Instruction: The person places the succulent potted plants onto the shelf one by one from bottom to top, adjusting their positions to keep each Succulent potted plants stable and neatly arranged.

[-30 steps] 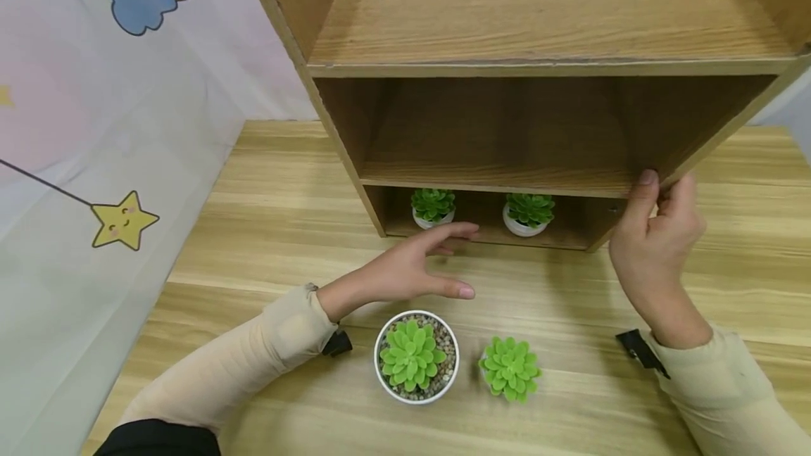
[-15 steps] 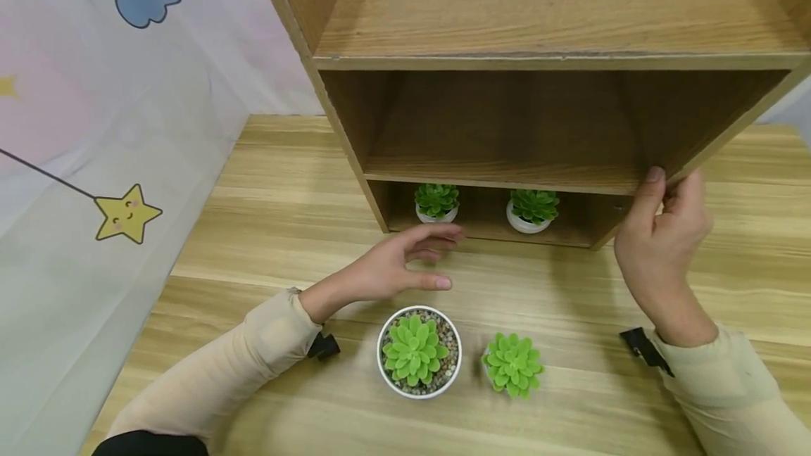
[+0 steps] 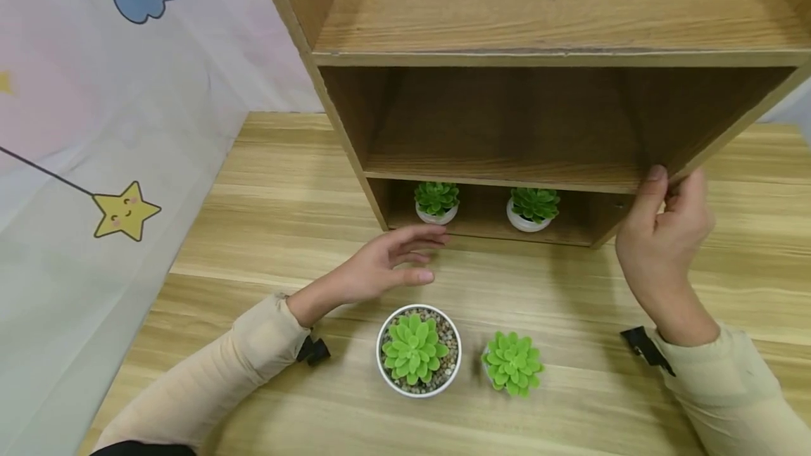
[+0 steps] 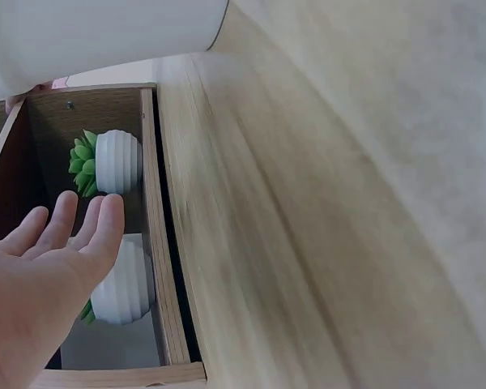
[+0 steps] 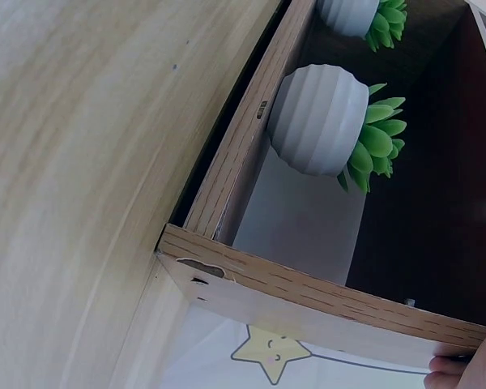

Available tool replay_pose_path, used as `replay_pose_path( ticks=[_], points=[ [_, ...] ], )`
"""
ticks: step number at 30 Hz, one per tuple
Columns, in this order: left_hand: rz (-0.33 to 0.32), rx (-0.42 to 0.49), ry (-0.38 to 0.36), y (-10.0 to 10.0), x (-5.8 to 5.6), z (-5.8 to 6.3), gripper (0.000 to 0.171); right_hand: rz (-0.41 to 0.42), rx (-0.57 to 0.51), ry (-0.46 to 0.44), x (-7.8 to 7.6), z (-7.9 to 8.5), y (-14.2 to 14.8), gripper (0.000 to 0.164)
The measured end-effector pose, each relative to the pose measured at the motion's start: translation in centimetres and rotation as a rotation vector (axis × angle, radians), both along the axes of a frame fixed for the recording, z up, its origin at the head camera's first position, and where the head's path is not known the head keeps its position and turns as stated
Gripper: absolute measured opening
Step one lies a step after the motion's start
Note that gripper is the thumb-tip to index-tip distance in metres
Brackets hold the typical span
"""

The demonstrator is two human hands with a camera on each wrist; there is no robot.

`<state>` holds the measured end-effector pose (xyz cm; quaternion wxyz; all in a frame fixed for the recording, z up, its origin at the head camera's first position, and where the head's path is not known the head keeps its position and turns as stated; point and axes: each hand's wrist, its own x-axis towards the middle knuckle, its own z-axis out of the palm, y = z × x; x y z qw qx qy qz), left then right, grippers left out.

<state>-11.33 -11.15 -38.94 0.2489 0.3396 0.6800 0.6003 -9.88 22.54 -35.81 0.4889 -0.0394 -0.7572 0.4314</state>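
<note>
A wooden shelf unit (image 3: 481, 179) stands on the table. My right hand (image 3: 665, 259) grips the front edge of its right side panel, thumb inside and fingers round the outside. Two small succulents in ribbed white pots, a left one (image 3: 436, 201) and a right one (image 3: 533, 208), sit in the lowest compartment. My left hand (image 3: 374, 267) holds nothing; its spread fingers hover just in front of the left pot. Nearer to me stand a larger succulent in a round white pot (image 3: 419, 350) with pebbles and a small bright green succulent (image 3: 513, 363), whose leaves mostly hide its pot.
The middle compartment (image 3: 507, 125) and upper shelf board (image 3: 557, 5) rise above the potted plants. A pale cloth backdrop (image 3: 57, 287) with printed stars and a cloud hangs at the left. Bare wood-grain table (image 3: 253, 217) shows at both sides of the shelf unit.
My left hand has drawn back to the left, away from the lowest compartment's front, leaving the left small pot in fuller view. My right hand keeps its grip on the side panel.
</note>
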Motion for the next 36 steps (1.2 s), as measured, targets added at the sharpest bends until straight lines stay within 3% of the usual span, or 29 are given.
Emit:
replay_pose_path(
  ticks=[12,22,36],
  points=[
    [-0.045,0.073,-0.039,-1.9,0.1,-0.6,0.067,-0.004,0.004,0.0,0.0,0.1,0.1,0.02],
    [-0.119,0.103,-0.052,-3.3,0.2,-1.0,0.096,-0.002,0.0,-0.012,0.1,0.0,0.1,0.019],
    [-0.229,0.143,-0.093,-3.6,0.5,-1.3,0.109,-0.012,0.001,-0.012,0.0,-0.1,0.0,0.019]
  ],
)
